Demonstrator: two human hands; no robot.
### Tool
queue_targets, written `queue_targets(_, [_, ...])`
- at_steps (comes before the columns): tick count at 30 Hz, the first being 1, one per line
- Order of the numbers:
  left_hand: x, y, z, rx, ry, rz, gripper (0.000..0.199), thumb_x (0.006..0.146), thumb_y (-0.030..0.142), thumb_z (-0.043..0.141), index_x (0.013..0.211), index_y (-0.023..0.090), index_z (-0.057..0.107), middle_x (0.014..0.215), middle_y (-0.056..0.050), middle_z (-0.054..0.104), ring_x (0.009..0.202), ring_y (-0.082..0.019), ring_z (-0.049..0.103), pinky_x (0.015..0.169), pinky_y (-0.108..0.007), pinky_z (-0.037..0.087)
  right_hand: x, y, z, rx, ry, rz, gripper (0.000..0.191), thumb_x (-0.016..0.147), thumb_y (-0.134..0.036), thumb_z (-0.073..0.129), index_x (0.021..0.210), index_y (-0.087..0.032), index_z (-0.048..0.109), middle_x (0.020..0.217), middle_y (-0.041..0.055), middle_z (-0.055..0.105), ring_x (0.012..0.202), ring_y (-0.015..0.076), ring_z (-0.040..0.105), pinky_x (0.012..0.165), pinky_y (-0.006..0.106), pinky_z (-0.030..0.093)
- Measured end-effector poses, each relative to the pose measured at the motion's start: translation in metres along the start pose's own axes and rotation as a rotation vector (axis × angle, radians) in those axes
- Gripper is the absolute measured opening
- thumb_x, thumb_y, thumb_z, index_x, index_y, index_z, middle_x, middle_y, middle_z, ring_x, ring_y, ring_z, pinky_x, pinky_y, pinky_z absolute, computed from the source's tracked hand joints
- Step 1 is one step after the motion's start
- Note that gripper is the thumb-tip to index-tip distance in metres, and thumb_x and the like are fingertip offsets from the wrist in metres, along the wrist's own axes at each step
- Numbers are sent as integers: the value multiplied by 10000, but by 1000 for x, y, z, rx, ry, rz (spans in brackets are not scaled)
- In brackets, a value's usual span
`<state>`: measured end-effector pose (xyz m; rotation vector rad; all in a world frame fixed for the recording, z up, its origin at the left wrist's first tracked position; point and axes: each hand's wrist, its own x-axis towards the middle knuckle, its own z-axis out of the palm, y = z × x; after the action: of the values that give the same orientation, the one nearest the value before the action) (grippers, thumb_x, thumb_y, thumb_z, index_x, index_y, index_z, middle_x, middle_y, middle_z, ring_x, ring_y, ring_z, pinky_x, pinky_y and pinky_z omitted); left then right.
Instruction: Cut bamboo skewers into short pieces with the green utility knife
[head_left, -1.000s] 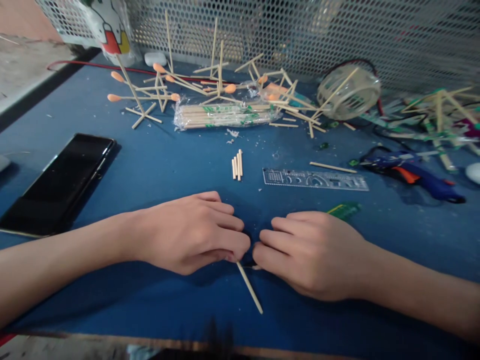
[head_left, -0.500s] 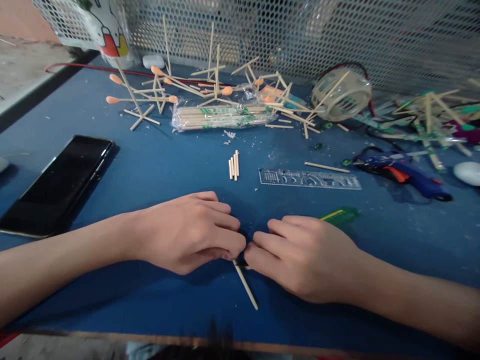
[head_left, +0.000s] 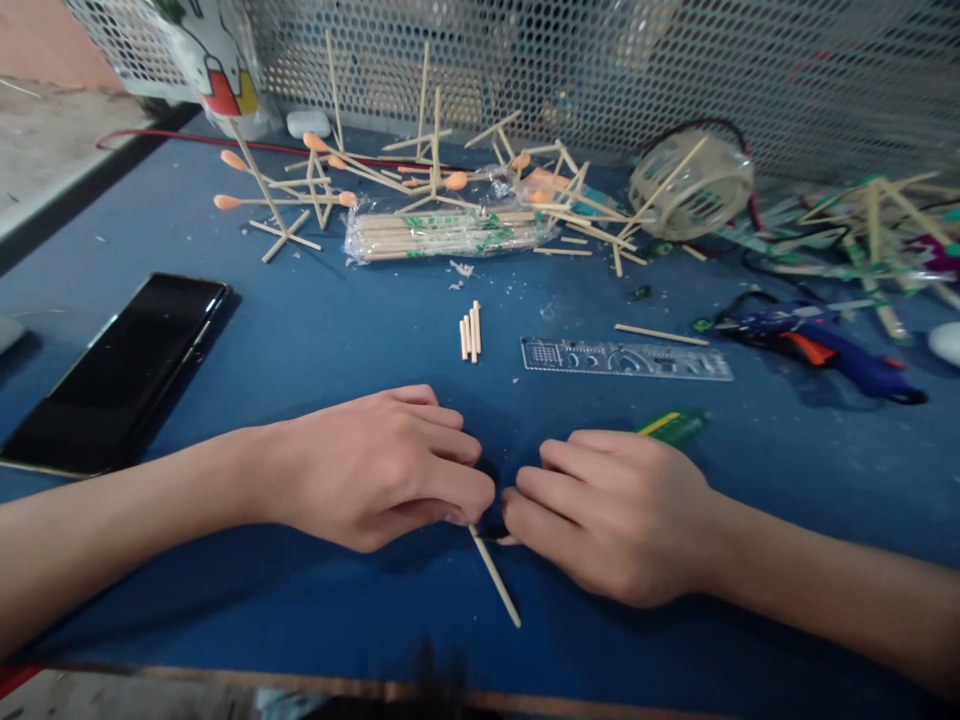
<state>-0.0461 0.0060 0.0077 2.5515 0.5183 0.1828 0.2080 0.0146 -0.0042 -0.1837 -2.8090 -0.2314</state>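
Observation:
My left hand (head_left: 390,465) is closed, fingers curled down, pinching the upper end of a thin round wooden stick (head_left: 496,580). The stick slants toward the table's front edge, its near end sticking out below my fingers. My right hand (head_left: 611,515) is wrapped round a utility knife (head_left: 671,427); part of its green and yellow handle shows behind the knuckles. A thin dark blade tip pokes out under my right fingers and meets the stick just below my left fingertips. My thumbs are mostly hidden.
Several short cut sticks (head_left: 470,332) lie ahead of my hands. A clear ruler (head_left: 626,360), a loose stick (head_left: 660,334) and a blue glue gun (head_left: 825,345) are to the right. A phone (head_left: 112,375) lies left. Wrapped sticks (head_left: 450,232) and stick frames (head_left: 283,235) line the back.
My right hand has shifted slightly right, and the knife handle has turned a little. The blade tip shows more plainly against the stick. My left hand stays almost still.

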Motion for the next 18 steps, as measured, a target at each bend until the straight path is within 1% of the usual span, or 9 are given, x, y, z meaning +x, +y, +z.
queue_targets(4, [-1,0,0,5,-4,1,183,1028,183,459,910,235,589,817,-7,614,795,-179,531,769,-345,318,-3,2,1,-5,39,-1,232,961,-234,515,761,-234,632,614,-40,514,560,160,425,541,343,273])
queue_targets(9, [-1,0,-1,-1,-6,-2,173,1022,188,468,913,237,592,817,-7,613,806,-184,534,768,-351,318,-2,2,0,1,-10,-7,247,990,-284,506,785,-234,636,638,-43,544,565,158,444,543,344,279])
queue_targets(18, [0,0,0,-2,-3,4,194,1034,203,453,903,235,592,811,-11,614,797,-186,540,764,-348,321,0,2,0,16,-18,5,268,1010,-288,476,784,-243,612,641,-45,554,560,173,439,528,349,290])
